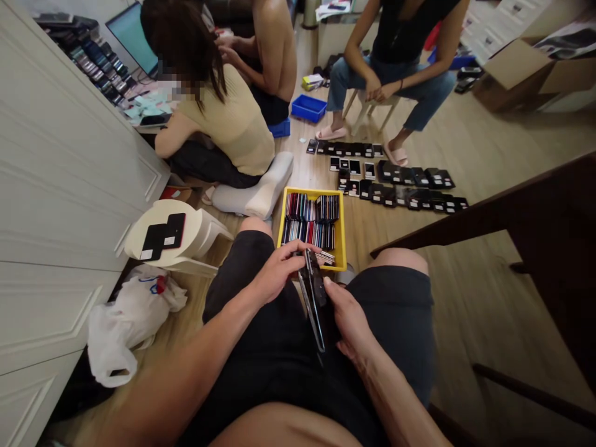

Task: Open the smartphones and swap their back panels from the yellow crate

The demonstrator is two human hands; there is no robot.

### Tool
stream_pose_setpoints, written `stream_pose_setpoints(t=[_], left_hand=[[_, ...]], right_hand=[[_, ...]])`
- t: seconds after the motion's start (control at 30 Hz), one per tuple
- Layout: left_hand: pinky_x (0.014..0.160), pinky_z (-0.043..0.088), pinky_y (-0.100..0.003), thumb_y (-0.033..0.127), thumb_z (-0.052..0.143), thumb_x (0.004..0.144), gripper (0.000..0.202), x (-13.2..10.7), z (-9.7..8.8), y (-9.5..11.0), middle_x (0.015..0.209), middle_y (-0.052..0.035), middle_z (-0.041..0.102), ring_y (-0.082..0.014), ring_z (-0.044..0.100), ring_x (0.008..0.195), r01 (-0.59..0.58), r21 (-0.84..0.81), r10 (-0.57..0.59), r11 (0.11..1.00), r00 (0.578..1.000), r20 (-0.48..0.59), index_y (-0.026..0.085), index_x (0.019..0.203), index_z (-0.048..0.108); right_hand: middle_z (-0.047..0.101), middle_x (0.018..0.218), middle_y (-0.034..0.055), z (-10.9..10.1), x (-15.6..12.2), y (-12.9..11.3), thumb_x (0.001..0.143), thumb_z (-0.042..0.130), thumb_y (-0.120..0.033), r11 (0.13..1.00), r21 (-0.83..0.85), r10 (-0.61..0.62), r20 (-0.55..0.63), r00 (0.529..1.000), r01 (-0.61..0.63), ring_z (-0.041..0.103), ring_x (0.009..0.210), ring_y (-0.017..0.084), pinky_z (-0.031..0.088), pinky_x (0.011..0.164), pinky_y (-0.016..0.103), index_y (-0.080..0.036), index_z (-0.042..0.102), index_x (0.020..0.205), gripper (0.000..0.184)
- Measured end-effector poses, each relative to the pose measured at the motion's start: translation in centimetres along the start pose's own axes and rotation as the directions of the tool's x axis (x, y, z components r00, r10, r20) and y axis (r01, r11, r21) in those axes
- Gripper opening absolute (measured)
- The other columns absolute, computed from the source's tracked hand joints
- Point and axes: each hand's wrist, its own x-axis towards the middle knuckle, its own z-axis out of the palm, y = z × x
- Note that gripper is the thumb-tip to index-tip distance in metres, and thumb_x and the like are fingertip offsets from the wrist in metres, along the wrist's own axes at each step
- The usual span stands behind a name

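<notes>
A small stack of dark phones (311,301) is held edge-on above my lap, its edges fanned slightly apart. My left hand (279,270) grips the upper left end, fingers bent over the top. From the right, my right hand (349,313) wraps round the stack, thumb against its side. The phones' faces are turned away, so their screens cannot be seen. Just beyond the hands, a yellow crate (344,230) on the floor carries rows of phones (310,214) standing on edge, with a few lying flat at its near right corner.
Left stands a white stool (189,230) with two dark phones (162,236); a white plastic bag (135,316) lies beside it. Rows of phones (395,192) cover the floor ahead. Several people sit nearby, near a blue bin (308,108). Dark furniture (535,230) stands right.
</notes>
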Motion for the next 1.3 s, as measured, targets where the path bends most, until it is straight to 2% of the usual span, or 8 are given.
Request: stream_pose_setpoints(t=[0.13, 0.27, 0.37, 0.43, 0.63, 0.9, 1.13, 1.3], left_hand=[[0.077, 0.057, -0.031, 0.025, 0.072, 0.076, 0.015, -0.1, 1.3, -1.3, 0.108, -0.0086, 0.075, -0.0236, 0.073, 0.096, 0.0, -0.123, -0.019, 0.992, 0.988, -0.15, 0.017, 0.085, 0.063], [0.071, 0.058, -0.029, 0.033, 0.072, 0.082, 0.02, 0.3, 1.5, -2.5, 0.097, -0.0061, 0.075, -0.0192, 0.072, 0.081, -0.092, -0.158, 0.042, 0.983, 0.955, -0.292, 0.018, 0.092, 0.063], [0.067, 0.057, -0.027, 0.04, 0.073, 0.085, 0.025, 0.5, 1.4, -3.1, 0.094, -0.0035, 0.074, -0.0154, 0.07, 0.071, -0.156, -0.146, 0.097, 0.977, 0.933, -0.346, 0.019, 0.094, 0.062], [0.071, 0.059, -0.028, 0.044, 0.073, 0.087, 0.028, 0.4, 1.4, -3.2, 0.097, -0.0034, 0.073, -0.0151, 0.071, 0.072, -0.174, -0.162, 0.108, 0.971, 0.931, -0.349, 0.02, 0.096, 0.061], [0.089, 0.059, -0.036, 0.047, 0.068, 0.09, 0.028, 0.0, 1.2, -3.0, 0.122, -0.0058, 0.068, -0.0223, 0.071, 0.101, -0.235, -0.278, 0.142, 0.931, 0.938, -0.317, 0.02, 0.096, 0.062], [0.102, 0.052, -0.049, 0.024, 0.063, 0.082, 0.022, -0.6, 0.8, -2.5, 0.138, -0.0067, 0.061, -0.0323, 0.063, 0.125, -0.202, -0.343, 0.153, 0.918, 0.975, -0.164, 0.022, 0.104, 0.059], [0.102, 0.051, -0.044, 0.014, 0.073, 0.07, 0.047, -1.0, 1.2, -1.6, 0.152, -0.0042, 0.051, -0.0308, 0.059, 0.132, -0.147, -0.268, 0.13, 0.952, 0.988, -0.08, 0.027, 0.111, 0.054], [0.099, 0.054, -0.046, 0.02, 0.076, 0.078, 0.036, -0.9, 1.7, -0.3, 0.144, -0.0061, 0.059, -0.03, 0.063, 0.126, -0.05, -0.26, 0.045, 0.964, 0.999, -0.022, 0.026, 0.107, 0.055]], right_hand=[[0.074, 0.124, 0.0058, -0.3, -0.2, 0.5, 0.091, 0.065, -0.056, 0.938, -0.251, -0.235, 0.043, 0.971, 0.238, 0.066, 0.118, 0.026, 0.046, 0.109, 0.039, -0.021, 0.074, 0.117, 0.044], [0.058, 0.146, 0.0097, -0.1, -1.6, -0.2, 0.089, 0.067, -0.05, 0.78, -0.53, -0.311, 0.135, 0.941, 0.334, 0.061, 0.125, 0.028, 0.047, 0.11, 0.046, -0.024, 0.05, 0.149, 0.068], [0.052, 0.153, 0.0088, 0.5, -2.4, -0.7, 0.087, 0.069, -0.04, 0.61, -0.677, -0.348, 0.237, 0.907, 0.411, 0.055, 0.135, 0.03, 0.043, 0.115, 0.048, -0.025, 0.049, 0.15, 0.069], [0.054, 0.152, 0.0079, 0.8, -2.4, -0.7, 0.091, 0.065, -0.038, 0.554, -0.699, -0.385, 0.268, 0.883, 0.453, 0.051, 0.139, 0.028, 0.04, 0.118, 0.047, -0.025, 0.052, 0.149, 0.061], [0.053, 0.154, 0.0076, 1.3, -2.1, 0.1, 0.1, 0.052, -0.039, 0.547, -0.677, -0.428, 0.279, 0.86, 0.492, 0.048, 0.144, 0.025, 0.036, 0.123, 0.045, -0.023, 0.052, 0.15, 0.052], [0.056, 0.151, 0.009, 1.2, -2.6, -0.2, 0.099, 0.056, -0.037, 0.485, -0.708, -0.495, 0.262, 0.828, 0.514, 0.051, 0.142, 0.027, 0.038, 0.121, 0.048, -0.022, 0.055, 0.148, 0.051], [0.062, 0.145, 0.0076, 0.1, -2.6, -1.9, 0.095, 0.063, -0.033, 0.529, -0.652, -0.524, 0.252, 0.814, 0.543, 0.055, 0.136, 0.029, 0.04, 0.119, 0.05, -0.028, 0.064, 0.138, 0.044], [0.062, 0.145, 0.0062, -2.2, -2.8, -5.4, 0.094, 0.065, -0.029, 0.495, -0.636, -0.464, 0.382, 0.799, 0.592, 0.056, 0.136, 0.027, 0.041, 0.118, 0.046, -0.029, 0.065, 0.137, 0.042]])
